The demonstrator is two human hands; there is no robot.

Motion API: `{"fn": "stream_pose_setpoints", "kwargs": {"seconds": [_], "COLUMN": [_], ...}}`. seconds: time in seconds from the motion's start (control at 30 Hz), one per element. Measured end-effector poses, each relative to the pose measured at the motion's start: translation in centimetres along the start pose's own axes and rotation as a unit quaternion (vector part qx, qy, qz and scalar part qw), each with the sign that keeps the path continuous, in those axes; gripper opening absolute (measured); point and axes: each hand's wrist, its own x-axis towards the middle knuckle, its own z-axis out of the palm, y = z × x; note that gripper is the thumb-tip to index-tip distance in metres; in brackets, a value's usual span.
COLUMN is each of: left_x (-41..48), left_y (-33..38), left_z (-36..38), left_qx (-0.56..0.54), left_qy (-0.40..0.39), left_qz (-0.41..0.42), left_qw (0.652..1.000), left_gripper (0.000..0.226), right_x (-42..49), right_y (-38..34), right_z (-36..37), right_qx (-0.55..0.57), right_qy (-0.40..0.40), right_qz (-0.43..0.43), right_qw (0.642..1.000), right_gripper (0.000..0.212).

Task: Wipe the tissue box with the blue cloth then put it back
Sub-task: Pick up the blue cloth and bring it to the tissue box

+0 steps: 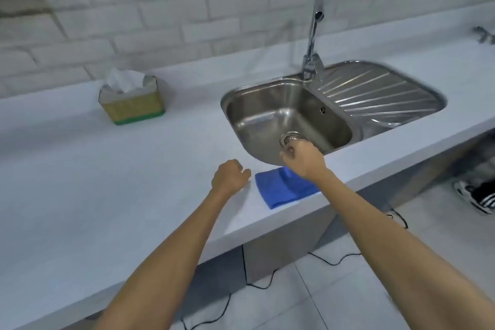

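The tissue box (132,103), yellow-green with a green base and white tissue sticking out of the top, stands at the back left of the pale counter (80,169). A folded blue cloth (281,190) lies flat at the counter's front edge, below the sink. My left hand (230,177) hovers just left of the cloth, fingers curled, holding nothing. My right hand (302,158) is above the cloth's far right corner and the sink's near rim, fingers curled in a loose fist; it does not grip the cloth. Its forearm hides part of the cloth.
A steel sink (267,107) with a drainboard (375,91) and a tall tap (313,35) fills the counter's right half. White brick tiles back the counter. Black cables (257,284) trail on the floor below, and a black-and-white shoe (476,195) lies at the right.
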Motion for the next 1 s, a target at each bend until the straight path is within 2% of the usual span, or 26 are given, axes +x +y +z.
{"fn": "stream_pose_setpoints", "kwargs": {"seconds": [0.13,0.23,0.33,0.4,0.47,0.53,0.6,0.63,0.7,0.8,0.87,0.93,1.0], "left_x": [-0.6,-0.5,-0.4,-0.6,-0.7,-0.8,-1.0,-1.0,-1.1,-1.6,-1.8,-1.6,-0.8], "left_y": [0.3,1.1,1.7,2.6,3.7,4.9,6.1,6.7,7.7,8.8,8.8,8.2,6.6], "left_z": [3.4,4.7,5.4,5.5,4.9,4.0,2.8,2.0,0.4,-1.5,-2.4,-3.4,-4.8], "left_qx": [0.000,-0.010,-0.045,-0.110,-0.219,-0.283,-0.306,-0.312,-0.316,-0.289,-0.268,-0.267,-0.276], "left_qy": [-0.016,-0.016,-0.018,-0.018,-0.027,-0.021,0.015,0.033,0.059,0.065,0.061,0.062,0.093], "left_qz": [-0.045,-0.072,-0.091,-0.097,-0.100,-0.085,-0.043,-0.017,0.038,0.094,0.112,0.107,0.092], "left_qw": [0.999,0.997,0.995,0.989,0.970,0.955,0.951,0.949,0.946,0.950,0.955,0.956,0.952], "left_gripper": [0.044,0.050,0.041,0.029,0.019,0.028,0.031,0.033,0.034,0.022,0.023,0.018,0.013], "right_x": [-1.7,-2.1,-2.2,-1.9,-1.5,-0.9,-0.5,-0.3,0.0,0.4,0.7,1.0,1.4], "right_y": [4.1,5.8,6.2,6.1,6.0,5.5,4.3,3.5,1.5,-1.6,-3.3,-4.6,-5.7], "right_z": [0.6,0.9,1.2,1.3,1.3,1.2,1.1,1.1,1.2,1.2,1.5,1.9,2.5], "right_qx": [-0.002,0.043,0.081,0.106,0.124,0.154,0.232,0.302,0.460,0.664,0.749,0.782,0.796], "right_qy": [0.019,0.038,0.062,0.063,0.057,0.048,0.031,0.018,-0.034,-0.144,-0.180,-0.203,-0.241], "right_qz": [0.069,0.083,0.093,0.109,0.131,0.153,0.174,0.187,0.214,0.211,0.189,0.186,0.172], "right_qw": [0.997,0.995,0.990,0.986,0.982,0.975,0.957,0.935,0.861,0.703,0.609,0.559,0.528], "right_gripper": [0.022,0.017,0.017,0.016,0.016,0.022,0.029,0.029,0.031,0.041,0.048,0.056,0.067]}}
